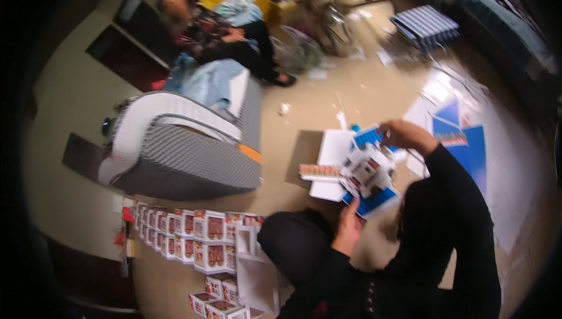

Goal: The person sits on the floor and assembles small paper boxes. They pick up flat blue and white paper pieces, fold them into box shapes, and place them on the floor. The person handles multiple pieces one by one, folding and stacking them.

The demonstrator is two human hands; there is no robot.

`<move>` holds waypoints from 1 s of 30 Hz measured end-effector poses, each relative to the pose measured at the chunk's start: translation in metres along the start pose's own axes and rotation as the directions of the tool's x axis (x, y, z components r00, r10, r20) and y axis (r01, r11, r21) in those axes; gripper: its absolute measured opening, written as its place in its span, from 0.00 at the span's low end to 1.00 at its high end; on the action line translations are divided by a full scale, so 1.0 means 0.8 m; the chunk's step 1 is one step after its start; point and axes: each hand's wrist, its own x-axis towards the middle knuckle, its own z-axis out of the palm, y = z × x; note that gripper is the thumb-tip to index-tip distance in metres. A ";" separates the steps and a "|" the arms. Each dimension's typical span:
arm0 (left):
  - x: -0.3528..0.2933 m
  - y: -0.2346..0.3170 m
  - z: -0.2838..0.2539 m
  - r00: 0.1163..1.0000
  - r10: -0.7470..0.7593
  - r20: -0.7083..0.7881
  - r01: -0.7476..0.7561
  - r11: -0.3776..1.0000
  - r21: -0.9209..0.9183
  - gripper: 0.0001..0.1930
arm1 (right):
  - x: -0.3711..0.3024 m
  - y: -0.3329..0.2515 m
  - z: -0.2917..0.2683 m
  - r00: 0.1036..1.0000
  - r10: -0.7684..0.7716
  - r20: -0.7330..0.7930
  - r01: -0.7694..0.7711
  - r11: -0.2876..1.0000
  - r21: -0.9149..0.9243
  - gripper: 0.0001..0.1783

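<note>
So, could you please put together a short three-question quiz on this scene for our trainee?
1. Which hand is at the nearer end of the blue-and-white printed piece?
2. True or false: the stacked boxes stand on the person's left.
3. The top of the stool-like thing at the picture's upper right is: A plain, B striped, C dotted?

Key: 1. The left hand. 2. True. 3. B.

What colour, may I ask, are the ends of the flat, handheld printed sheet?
The printed sheet has bright blue ends, clearest in the head view.
</note>
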 end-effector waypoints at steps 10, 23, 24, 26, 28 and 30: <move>0.009 -0.013 -0.001 0.976 0.136 -0.171 -0.118 0.987 0.111 0.15 | -0.037 -0.013 -0.003 0.885 0.298 0.359 -0.348 0.934 0.083 0.18; 0.009 -0.009 0.006 0.969 0.177 -0.175 -0.157 0.980 0.123 0.15 | -0.012 -0.003 0.057 0.932 0.318 0.175 -0.309 0.948 -0.075 0.31; 0.008 -0.008 0.008 0.971 0.171 -0.169 -0.152 0.981 0.121 0.15 | -0.010 0.001 0.062 0.927 0.333 0.172 -0.327 0.943 -0.063 0.32; 0.011 -0.010 0.008 0.961 0.210 -0.178 -0.178 0.968 0.179 0.14 | -0.005 0.000 0.065 0.919 0.353 0.177 -0.351 0.935 -0.046 0.34; 0.015 -0.013 0.005 0.958 0.228 -0.172 -0.190 0.959 0.209 0.14 | -0.004 -0.002 0.067 0.906 0.378 0.189 -0.379 0.925 -0.033 0.35; 0.019 -0.015 -0.001 0.962 0.226 -0.152 -0.192 0.959 0.210 0.14 | 0.001 0.001 0.067 0.878 0.399 0.265 -0.421 0.907 0.030 0.37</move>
